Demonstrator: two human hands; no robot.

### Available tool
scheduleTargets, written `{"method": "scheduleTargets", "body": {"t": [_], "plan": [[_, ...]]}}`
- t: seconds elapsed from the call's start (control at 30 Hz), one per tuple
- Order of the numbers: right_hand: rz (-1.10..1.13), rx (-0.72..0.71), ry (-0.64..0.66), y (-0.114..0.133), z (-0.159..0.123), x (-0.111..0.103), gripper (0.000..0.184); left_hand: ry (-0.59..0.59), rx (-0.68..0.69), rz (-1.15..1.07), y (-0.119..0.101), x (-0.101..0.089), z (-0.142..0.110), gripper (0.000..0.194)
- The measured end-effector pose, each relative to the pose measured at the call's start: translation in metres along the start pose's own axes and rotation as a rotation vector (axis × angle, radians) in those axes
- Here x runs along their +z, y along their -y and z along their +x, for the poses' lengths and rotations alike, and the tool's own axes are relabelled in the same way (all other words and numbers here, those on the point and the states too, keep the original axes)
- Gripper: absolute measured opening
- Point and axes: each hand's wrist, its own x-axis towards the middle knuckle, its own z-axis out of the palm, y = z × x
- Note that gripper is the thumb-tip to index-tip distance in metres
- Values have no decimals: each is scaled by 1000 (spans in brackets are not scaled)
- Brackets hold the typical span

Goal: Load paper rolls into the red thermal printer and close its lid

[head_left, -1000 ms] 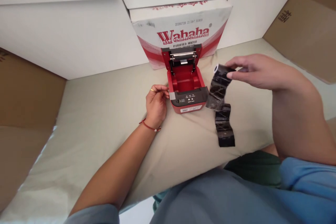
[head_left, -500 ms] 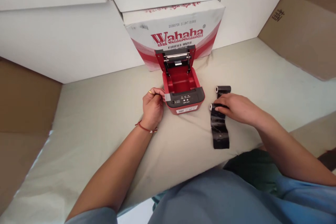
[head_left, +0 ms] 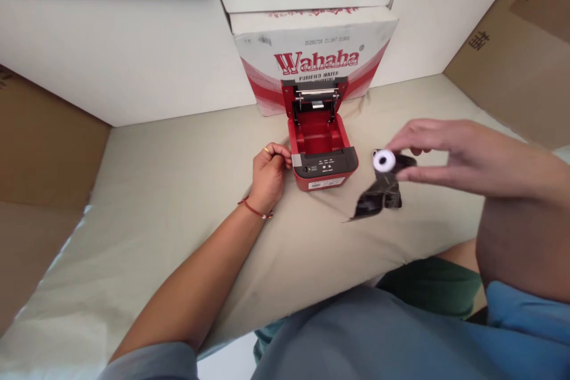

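In the head view, our right hand (head_left: 401,160) pinches a roll (head_left: 383,161), parted only by its width, right of the printer (head_left: 324,161). Our left hand (head_left: 269,175) curls at the printer's left side; we cannot tell whether it grips. We should pinch lightly so the strip (head_left: 370,202) hangs uncreased. Behind the printer, a box (head_left: 316,61) reads "Wahaha" and "PURIFIED WATER".

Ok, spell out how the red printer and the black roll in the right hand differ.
Color: the red printer is mostly red, while the black roll is black with a white core.
Size: the printer is clearly bigger than the roll.
Pose: the printer sits on the cloth, lid up; the roll is held by the right hand.
Shared: both show black, and the left hand is at the printer's side.
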Motion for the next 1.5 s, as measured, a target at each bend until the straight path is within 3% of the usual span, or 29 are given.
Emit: {"method": "scheduleTargets", "body": {"t": [0.07, 0.17, 0.27, 0.37, 0.73, 0.97, 1.17, 1.33, 1.5], "plan": [[-48, -15, -48, 5, 34, 0, 39, -1, -2, -1, 0, 0, 0, 16], [-286, 83, -130, 14, 91, 24, 39, 4, -1, 0, 1, -1, 0, 16], [-473, 263, -38, 29, 131, 51, 40, 16, -4, -1, 2, -2, 0, 16], [-534, 359, 100, 43, 148, 64, 37, 27, -8, -13, 2, -3, 0, 16], [-544, 395, 135, 32, 166, 60, 35, 36, -10, 31, 1, -3, 0, 17], [-336, 174, -16, 14, 157, 61, 40, 35, -22, 13, 0, -3, -1, 15], [-400, 195, -92, 7, 161, 69, 36, 36, -10, 17, 1, -3, -1, 16], [-476, 329, -33, 21, 162, 71, 28, 36, -16, 15, 0, -3, 0, 16], [-513, 290, 32, 14, 173, 78, 28, 42, -19, 19, 3, -4, 1, 15]]}}
